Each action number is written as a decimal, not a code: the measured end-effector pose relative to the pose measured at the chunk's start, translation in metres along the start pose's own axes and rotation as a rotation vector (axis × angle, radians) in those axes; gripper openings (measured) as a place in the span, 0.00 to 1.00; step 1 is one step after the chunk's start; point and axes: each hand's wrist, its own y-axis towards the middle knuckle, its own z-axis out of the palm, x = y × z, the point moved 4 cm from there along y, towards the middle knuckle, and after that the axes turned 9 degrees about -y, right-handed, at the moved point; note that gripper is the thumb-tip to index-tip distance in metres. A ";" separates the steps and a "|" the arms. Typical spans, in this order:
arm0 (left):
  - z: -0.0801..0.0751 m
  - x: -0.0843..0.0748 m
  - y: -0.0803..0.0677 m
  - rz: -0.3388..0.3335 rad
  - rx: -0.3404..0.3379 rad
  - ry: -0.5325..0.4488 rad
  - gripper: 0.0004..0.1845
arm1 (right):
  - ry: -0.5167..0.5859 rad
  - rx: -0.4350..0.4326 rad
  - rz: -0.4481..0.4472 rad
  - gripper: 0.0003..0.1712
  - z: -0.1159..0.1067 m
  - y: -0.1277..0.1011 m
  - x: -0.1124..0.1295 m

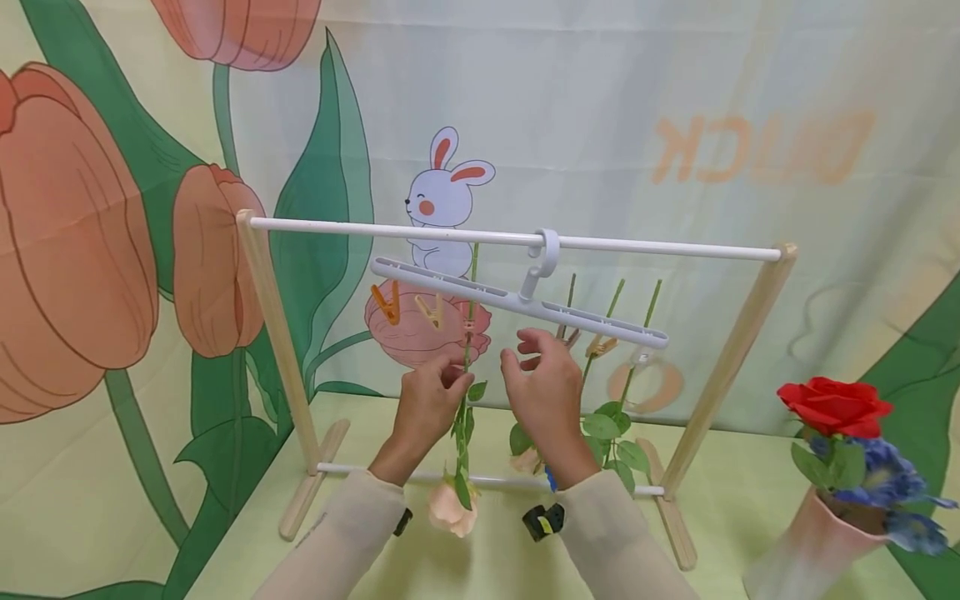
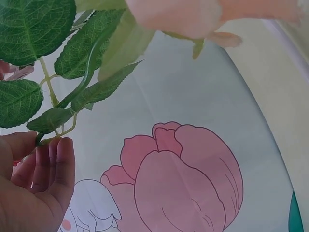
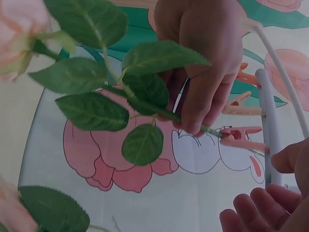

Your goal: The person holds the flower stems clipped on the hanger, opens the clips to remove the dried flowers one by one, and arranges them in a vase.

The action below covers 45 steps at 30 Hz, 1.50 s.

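A peach rose (image 1: pixel 452 507) hangs head down below a grey-white hanger (image 1: pixel 480 291). A pink clothespin (image 3: pixel 241 137) on the hanger grips its green stem near the end. My left hand (image 1: pixel 429 400) pinches this stem below the clothespin, between thumb and fingertips, with leaves just beneath. Close under the hanger's middle, my right hand (image 1: pixel 547 387) is held with parted, slightly bent fingers and nothing in its grasp. Left of the rose, an orange clothespin (image 1: pixel 387 304) and a cream clothespin (image 1: pixel 431 312) hang without flowers. The hanger tilts, lower at the right.
The hanger's hook sits on the white top rod (image 1: pixel 360 228) of a rack with wooden posts (image 1: pixel 281 342). Several more stems hang from clothespins at the right, flowers partly behind my right arm. A pink-white vase (image 1: pixel 817 542) holds a red rose (image 1: pixel 832 407) and blue flowers (image 1: pixel 885 479).
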 end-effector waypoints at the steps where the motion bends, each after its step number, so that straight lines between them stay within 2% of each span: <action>1: 0.000 0.000 0.000 -0.001 0.000 -0.001 0.10 | 0.004 0.008 0.005 0.18 0.003 0.002 0.003; 6: 0.000 0.001 0.000 -0.003 -0.005 0.002 0.12 | 0.007 0.021 0.000 0.18 0.017 0.008 0.015; 10: -0.001 -0.001 0.000 0.025 -0.017 0.016 0.12 | 0.009 -0.001 -0.004 0.20 0.028 0.012 0.023; 21: -0.003 -0.004 0.000 0.039 -0.011 0.039 0.10 | 0.061 -0.047 0.098 0.24 0.057 0.014 0.027; 31: -0.006 -0.001 0.000 0.058 -0.021 0.056 0.08 | 0.174 -0.178 0.161 0.23 0.069 0.014 0.034; 38: -0.008 -0.005 -0.001 0.078 -0.029 0.075 0.02 | 0.095 -0.298 0.117 0.17 0.071 0.011 0.036; 45: -0.008 -0.006 -0.003 0.082 -0.037 0.096 0.08 | 0.049 -0.394 0.067 0.15 0.074 0.008 0.036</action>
